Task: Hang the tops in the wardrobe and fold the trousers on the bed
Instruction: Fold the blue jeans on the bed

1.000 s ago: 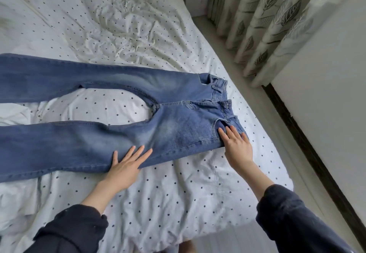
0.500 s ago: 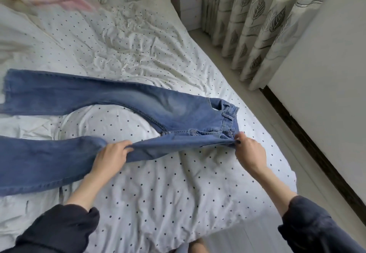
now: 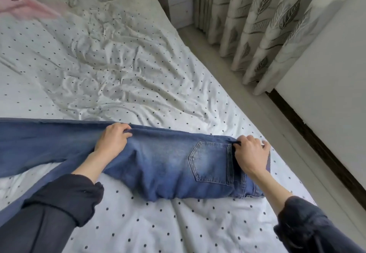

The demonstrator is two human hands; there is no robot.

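Blue jeans point(image 3: 168, 161) lie across the near part of the bed point(image 3: 122, 78), folded lengthwise so one leg lies over the other, with a back pocket facing up. The legs run off the left edge of view. My left hand point(image 3: 112, 141) grips the folded edge at the thigh. My right hand point(image 3: 250, 153) grips the waistband at the right end.
The bed has a rumpled white sheet with black dots. Pink and red clothing point(image 3: 21, 1) lies at the far left corner. A white bedside cabinet point(image 3: 178, 1) stands beyond the bed. Leaf-print curtains point(image 3: 263, 27) and a white wall point(image 3: 332, 86) line the narrow floor strip at right.
The jeans lay flat with my hands pressing on them. I gripped the near leg and waistband, lifted them and folded them over the far leg.
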